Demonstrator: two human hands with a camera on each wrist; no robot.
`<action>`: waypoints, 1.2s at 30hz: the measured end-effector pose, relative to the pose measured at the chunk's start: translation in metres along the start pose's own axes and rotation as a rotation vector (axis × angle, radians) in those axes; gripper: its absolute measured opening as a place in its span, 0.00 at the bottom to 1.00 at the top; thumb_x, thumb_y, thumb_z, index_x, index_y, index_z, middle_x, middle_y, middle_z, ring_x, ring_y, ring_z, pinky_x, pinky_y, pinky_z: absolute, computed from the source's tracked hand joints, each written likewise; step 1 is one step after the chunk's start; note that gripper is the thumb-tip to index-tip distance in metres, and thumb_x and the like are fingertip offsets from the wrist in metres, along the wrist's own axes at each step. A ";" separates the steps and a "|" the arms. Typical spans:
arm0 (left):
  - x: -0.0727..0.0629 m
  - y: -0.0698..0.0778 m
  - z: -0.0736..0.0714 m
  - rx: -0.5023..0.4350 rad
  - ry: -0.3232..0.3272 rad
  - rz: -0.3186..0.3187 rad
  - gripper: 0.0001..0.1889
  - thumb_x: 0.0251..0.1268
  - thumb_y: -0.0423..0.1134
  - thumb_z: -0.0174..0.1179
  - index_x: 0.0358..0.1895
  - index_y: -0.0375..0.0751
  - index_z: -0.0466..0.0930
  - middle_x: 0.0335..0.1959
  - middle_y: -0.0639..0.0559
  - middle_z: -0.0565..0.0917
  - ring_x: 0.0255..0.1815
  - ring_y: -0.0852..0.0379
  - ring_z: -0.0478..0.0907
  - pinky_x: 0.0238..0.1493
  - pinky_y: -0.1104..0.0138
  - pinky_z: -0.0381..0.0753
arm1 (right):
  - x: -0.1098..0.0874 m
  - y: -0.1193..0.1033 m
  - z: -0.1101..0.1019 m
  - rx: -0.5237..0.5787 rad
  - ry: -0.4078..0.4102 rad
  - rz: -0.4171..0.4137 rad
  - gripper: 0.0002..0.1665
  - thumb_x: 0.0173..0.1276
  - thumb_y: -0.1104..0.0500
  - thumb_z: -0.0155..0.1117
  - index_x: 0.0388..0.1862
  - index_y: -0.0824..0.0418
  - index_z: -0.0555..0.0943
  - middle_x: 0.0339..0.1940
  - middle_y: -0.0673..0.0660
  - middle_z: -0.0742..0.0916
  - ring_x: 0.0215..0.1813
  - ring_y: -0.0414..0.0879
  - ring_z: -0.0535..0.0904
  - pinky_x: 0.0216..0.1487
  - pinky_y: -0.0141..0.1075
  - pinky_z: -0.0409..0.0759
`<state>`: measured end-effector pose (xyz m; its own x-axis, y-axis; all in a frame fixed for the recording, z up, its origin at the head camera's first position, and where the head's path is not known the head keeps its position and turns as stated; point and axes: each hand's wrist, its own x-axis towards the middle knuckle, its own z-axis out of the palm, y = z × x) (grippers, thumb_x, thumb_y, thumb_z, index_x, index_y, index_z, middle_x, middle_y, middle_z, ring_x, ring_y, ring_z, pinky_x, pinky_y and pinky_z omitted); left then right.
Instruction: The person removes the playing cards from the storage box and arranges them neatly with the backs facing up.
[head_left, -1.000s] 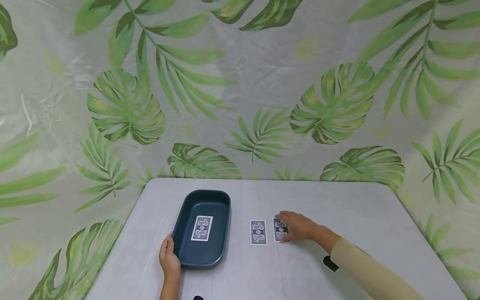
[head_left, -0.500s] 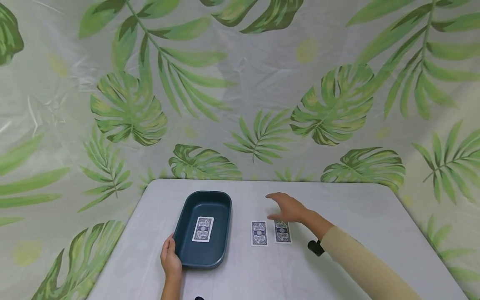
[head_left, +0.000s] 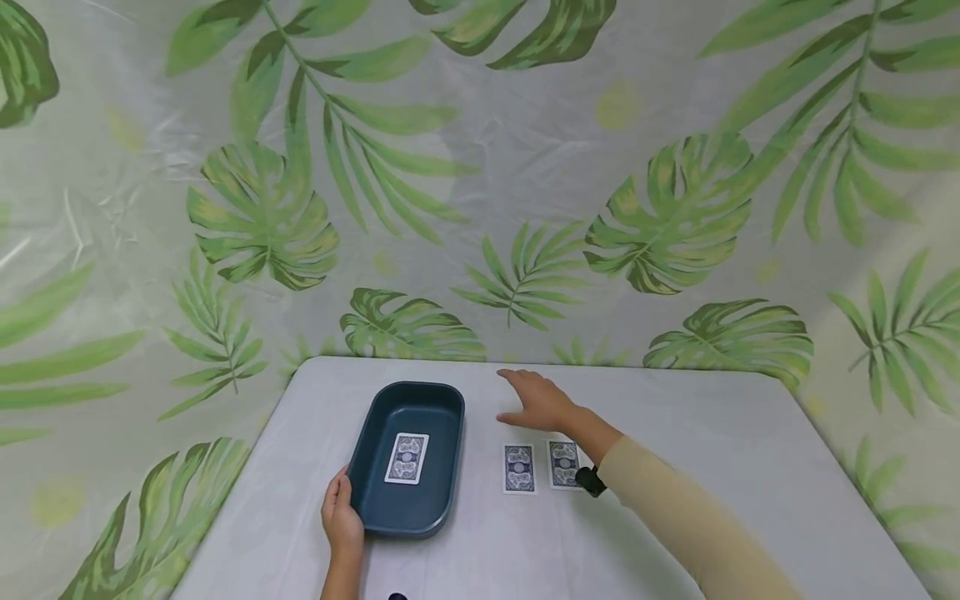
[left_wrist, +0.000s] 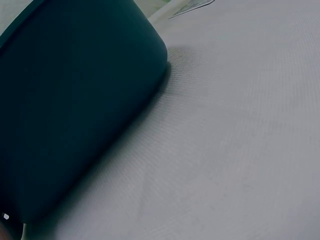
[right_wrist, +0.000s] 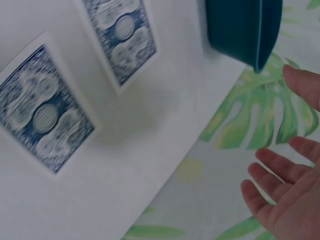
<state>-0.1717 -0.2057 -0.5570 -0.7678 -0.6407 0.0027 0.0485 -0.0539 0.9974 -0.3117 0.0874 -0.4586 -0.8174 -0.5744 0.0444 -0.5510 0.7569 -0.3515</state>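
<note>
A dark teal tray [head_left: 435,400] sits on the grey table [head_left: 675,433] with one face-down blue-backed card [head_left: 406,457] inside it. My left hand [head_left: 339,517] rests against the tray's near left corner, thumb on the rim. Two more face-down cards lie to the tray's right: a left card [head_left: 519,467] and a right card [head_left: 564,463]. My right hand [head_left: 538,398] hovers above the table just beyond those cards, fingers straight and spread, holding nothing. The right wrist view shows both cards [right_wrist: 122,35] [right_wrist: 42,112], the tray's end [right_wrist: 245,30] and my spread fingers [right_wrist: 280,195].
A leaf-printed sheet [head_left: 480,183] hangs behind and around the table. The table's far edge runs just past my right hand. A small black object [head_left: 396,596] sits at the near edge.
My right hand has let go of the right card, lifted off it and moved leftward and away, toward the far edge. The left hand and tray have stayed put.
</note>
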 end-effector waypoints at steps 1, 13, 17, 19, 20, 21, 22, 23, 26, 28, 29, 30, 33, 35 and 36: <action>0.000 0.000 0.000 0.001 -0.002 0.001 0.23 0.74 0.39 0.37 0.59 0.21 0.65 0.60 0.28 0.66 0.62 0.40 0.59 0.60 0.66 0.56 | 0.003 -0.004 0.002 0.000 0.002 -0.003 0.45 0.58 0.42 0.64 0.69 0.59 0.60 0.63 0.61 0.72 0.63 0.56 0.65 0.59 0.52 0.63; 0.001 0.000 -0.004 -0.005 0.016 0.014 0.22 0.74 0.38 0.37 0.58 0.20 0.65 0.59 0.28 0.67 0.60 0.47 0.63 0.53 0.76 0.59 | 0.037 -0.063 0.027 -0.042 -0.045 -0.111 0.44 0.59 0.41 0.63 0.69 0.57 0.61 0.61 0.60 0.72 0.61 0.53 0.67 0.57 0.50 0.66; 0.001 -0.001 -0.002 -0.013 0.007 0.012 0.21 0.74 0.37 0.38 0.57 0.20 0.65 0.58 0.28 0.67 0.58 0.48 0.63 0.50 0.78 0.60 | 0.044 -0.081 0.042 -0.049 -0.081 -0.129 0.42 0.59 0.42 0.64 0.68 0.56 0.62 0.61 0.58 0.73 0.61 0.51 0.67 0.58 0.46 0.66; 0.000 -0.003 -0.001 -0.011 0.008 0.009 0.21 0.74 0.37 0.39 0.57 0.20 0.65 0.59 0.28 0.67 0.58 0.50 0.64 0.50 0.78 0.60 | 0.046 -0.089 0.049 -0.046 -0.098 -0.145 0.42 0.59 0.42 0.64 0.68 0.56 0.63 0.61 0.57 0.72 0.61 0.50 0.67 0.59 0.45 0.66; 0.000 -0.003 0.000 -0.008 0.011 0.007 0.21 0.74 0.38 0.39 0.57 0.20 0.66 0.59 0.28 0.67 0.58 0.51 0.64 0.51 0.77 0.59 | 0.047 -0.091 0.053 -0.050 -0.107 -0.155 0.42 0.59 0.41 0.64 0.67 0.56 0.63 0.61 0.57 0.72 0.61 0.50 0.67 0.59 0.45 0.66; 0.000 -0.004 0.001 -0.004 0.014 0.006 0.21 0.74 0.38 0.39 0.57 0.20 0.66 0.59 0.28 0.67 0.58 0.53 0.64 0.51 0.77 0.59 | 0.048 -0.094 0.056 -0.052 -0.118 -0.164 0.42 0.59 0.41 0.64 0.67 0.56 0.64 0.61 0.57 0.72 0.61 0.50 0.67 0.58 0.44 0.66; 0.000 -0.004 0.001 0.000 0.019 0.004 0.21 0.74 0.38 0.40 0.57 0.21 0.66 0.59 0.29 0.67 0.57 0.54 0.64 0.52 0.76 0.59 | 0.049 -0.095 0.060 -0.062 -0.128 -0.171 0.41 0.59 0.41 0.63 0.67 0.56 0.64 0.61 0.57 0.72 0.61 0.50 0.67 0.58 0.43 0.66; 0.000 -0.005 0.002 0.003 0.018 0.005 0.21 0.74 0.38 0.40 0.57 0.21 0.66 0.59 0.29 0.68 0.57 0.55 0.65 0.52 0.75 0.59 | 0.050 -0.097 0.064 -0.067 -0.139 -0.175 0.41 0.59 0.41 0.63 0.67 0.56 0.64 0.61 0.57 0.72 0.61 0.50 0.67 0.58 0.43 0.67; 0.000 -0.005 0.002 0.009 0.015 0.009 0.21 0.74 0.39 0.40 0.57 0.21 0.67 0.58 0.28 0.68 0.56 0.56 0.65 0.53 0.72 0.59 | 0.053 -0.099 0.075 -0.089 -0.166 -0.173 0.41 0.58 0.40 0.63 0.67 0.55 0.65 0.61 0.56 0.73 0.61 0.49 0.67 0.58 0.42 0.67; 0.001 -0.005 0.001 0.014 0.016 0.009 0.21 0.74 0.39 0.40 0.57 0.21 0.67 0.58 0.29 0.68 0.56 0.55 0.65 0.53 0.72 0.59 | 0.056 -0.101 0.081 -0.098 -0.178 -0.170 0.41 0.58 0.40 0.63 0.67 0.54 0.65 0.61 0.56 0.73 0.61 0.48 0.67 0.58 0.42 0.67; 0.002 -0.005 0.000 0.013 0.017 0.010 0.21 0.74 0.39 0.40 0.57 0.22 0.67 0.58 0.29 0.68 0.56 0.54 0.65 0.52 0.72 0.60 | 0.058 -0.103 0.084 -0.099 -0.183 -0.170 0.41 0.58 0.40 0.63 0.67 0.54 0.65 0.61 0.56 0.73 0.61 0.48 0.67 0.58 0.42 0.66; 0.002 -0.005 -0.001 0.012 0.019 0.008 0.21 0.74 0.39 0.40 0.57 0.22 0.67 0.58 0.29 0.68 0.56 0.53 0.65 0.52 0.73 0.59 | 0.059 -0.104 0.087 -0.101 -0.188 -0.169 0.41 0.58 0.39 0.63 0.67 0.54 0.65 0.61 0.56 0.73 0.61 0.48 0.67 0.58 0.42 0.66; 0.003 -0.004 -0.003 0.009 0.017 0.002 0.21 0.74 0.38 0.40 0.57 0.21 0.67 0.58 0.29 0.68 0.57 0.50 0.65 0.51 0.74 0.60 | 0.062 -0.107 0.094 -0.110 -0.197 -0.158 0.41 0.58 0.38 0.62 0.67 0.54 0.65 0.61 0.56 0.73 0.61 0.48 0.67 0.59 0.42 0.65; 0.003 -0.002 -0.003 0.007 0.011 -0.003 0.20 0.73 0.36 0.39 0.57 0.20 0.66 0.58 0.28 0.68 0.57 0.50 0.65 0.50 0.75 0.60 | 0.063 -0.107 0.098 -0.118 -0.203 -0.143 0.41 0.58 0.38 0.62 0.66 0.53 0.65 0.61 0.56 0.73 0.61 0.48 0.67 0.59 0.42 0.65; 0.003 -0.002 -0.002 0.006 0.008 -0.003 0.20 0.73 0.36 0.39 0.57 0.20 0.66 0.58 0.28 0.68 0.57 0.50 0.65 0.50 0.75 0.60 | 0.064 -0.108 0.099 -0.126 -0.206 -0.136 0.41 0.58 0.38 0.62 0.66 0.54 0.65 0.61 0.56 0.73 0.61 0.49 0.67 0.59 0.42 0.65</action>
<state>-0.1724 -0.2092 -0.5592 -0.7625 -0.6469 -0.0004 0.0427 -0.0510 0.9978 -0.2877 -0.0617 -0.5108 -0.6900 -0.7150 -0.1121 -0.6805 0.6937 -0.2359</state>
